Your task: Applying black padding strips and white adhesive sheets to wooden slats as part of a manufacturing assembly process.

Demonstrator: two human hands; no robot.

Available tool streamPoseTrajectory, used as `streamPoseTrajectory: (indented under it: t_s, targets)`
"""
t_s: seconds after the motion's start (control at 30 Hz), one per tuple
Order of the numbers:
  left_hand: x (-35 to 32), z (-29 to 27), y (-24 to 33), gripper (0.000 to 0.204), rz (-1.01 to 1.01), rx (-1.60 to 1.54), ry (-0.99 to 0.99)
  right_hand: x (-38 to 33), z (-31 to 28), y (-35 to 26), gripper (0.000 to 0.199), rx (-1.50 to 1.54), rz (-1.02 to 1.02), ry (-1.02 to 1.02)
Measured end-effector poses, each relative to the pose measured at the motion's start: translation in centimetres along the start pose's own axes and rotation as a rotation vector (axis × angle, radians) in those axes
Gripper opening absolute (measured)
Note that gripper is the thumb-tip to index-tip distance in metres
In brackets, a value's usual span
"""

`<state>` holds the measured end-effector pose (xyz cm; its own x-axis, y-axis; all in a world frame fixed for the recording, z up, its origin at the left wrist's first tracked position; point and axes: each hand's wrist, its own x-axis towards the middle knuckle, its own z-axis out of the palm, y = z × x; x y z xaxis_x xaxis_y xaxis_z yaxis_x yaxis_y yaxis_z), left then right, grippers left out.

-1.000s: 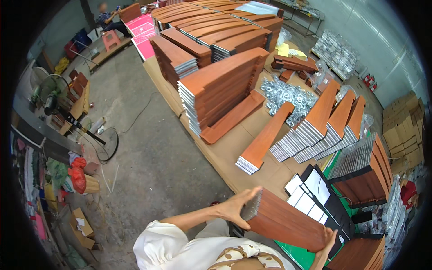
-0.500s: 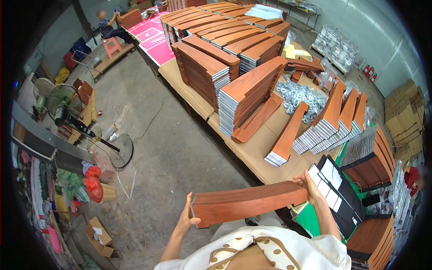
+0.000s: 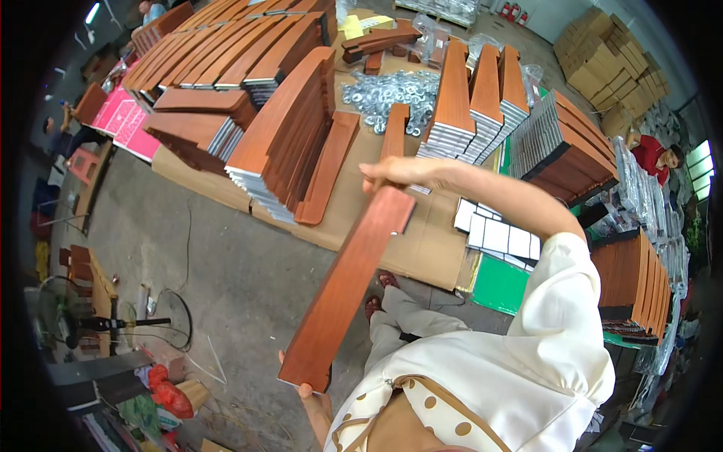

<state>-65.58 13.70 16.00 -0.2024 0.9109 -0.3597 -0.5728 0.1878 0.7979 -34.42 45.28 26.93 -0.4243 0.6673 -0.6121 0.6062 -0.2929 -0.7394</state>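
Seen from above: the person's right arm runs from the white short sleeve at lower right up and to the left, nearly straight, forearm bare. The right hand (image 3: 399, 173) sits at the far end of that reach, fingers curled over and closed in a grip on the top end of a long board (thumb side not clear). The left hand (image 3: 316, 403) is low, near the torso — only fingertips and part of the palm show, cupped under the board's bottom end, supporting it. Left forearm mostly hidden. Both hands well apart, one at each end.
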Motion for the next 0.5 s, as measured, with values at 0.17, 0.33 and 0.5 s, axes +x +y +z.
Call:
streamPoseTrajectory:
  t_s: [0.17, 0.33, 0.5]
  targets:
    - [3.8, 5.5, -2.5, 0.105, 0.054, 0.009, -0.038, 2.4, -8.9, -4.2, 0.056, -0.034, 0.043, 0.005]
    - [8.9, 15.2, -4.4, 0.096, 0.091, -0.054, -0.114, 9.7, -18.2, -2.8, 0.041, -0.068, 0.037, -0.029]
    - [11.2, 21.4, -4.3, 0.090, -0.074, -0.056, -0.075, 13.6, -24.6, -0.8, 0.075, -0.107, 0.153, -0.146]
